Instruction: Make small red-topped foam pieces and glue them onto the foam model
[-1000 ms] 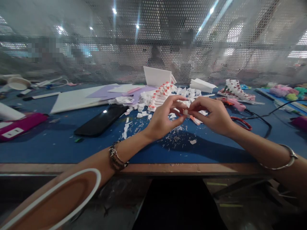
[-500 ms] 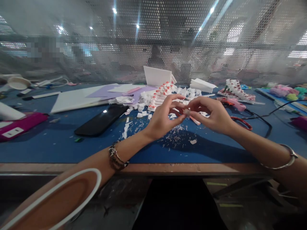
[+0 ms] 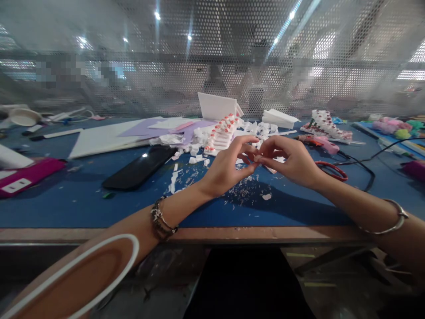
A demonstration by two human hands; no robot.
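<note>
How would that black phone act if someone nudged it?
The phone would probably slide rather than roll or tip, lying flat on the blue table. Its shiny surface may feel slippery. Its straight, slab-like shape suggests it's stiff.

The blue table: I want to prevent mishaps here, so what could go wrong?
The left hand could bump the phone lying to its left if it swings back. The right hand might snag the black cord lying to its right. Either hand could scatter the loose paper scraps lying just beyond.
</note>
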